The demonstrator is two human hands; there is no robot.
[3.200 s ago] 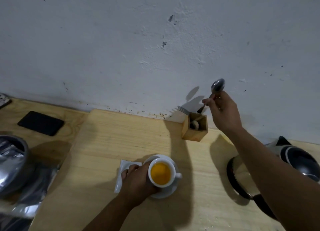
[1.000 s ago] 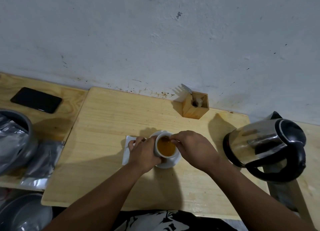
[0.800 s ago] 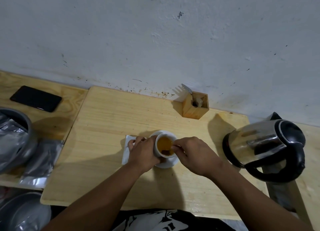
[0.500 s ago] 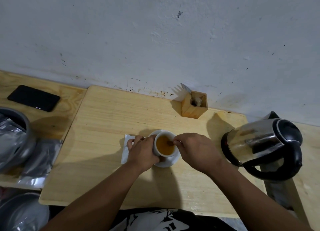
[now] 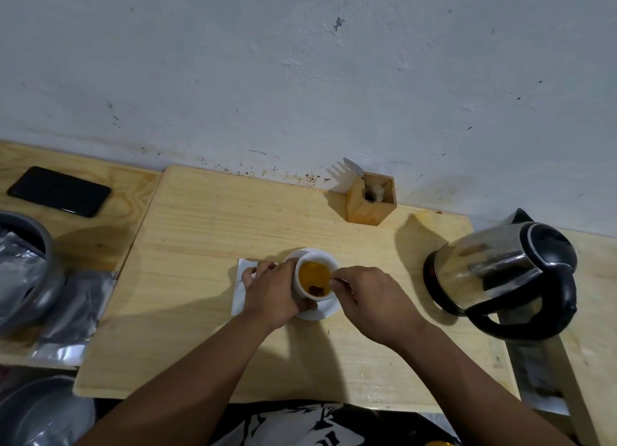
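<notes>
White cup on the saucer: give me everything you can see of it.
The cup is small, white and glossy, like ceramic. It stands upright on a white saucer near the middle of the pale wooden board, nearly full of orange-amber liquid. The left hand grips its left wall. The right hand pinches a spoon at the right rim, its bowl a dark shape under the surface. The cup's handle is hidden.

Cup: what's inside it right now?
Orange-yellow liquid fills the cup, with what looks like a dark spoon tip at its near edge. The right hand, pinched at the rim, covers the handle. The left hand grips the cup's side, hiding that wall.
</notes>
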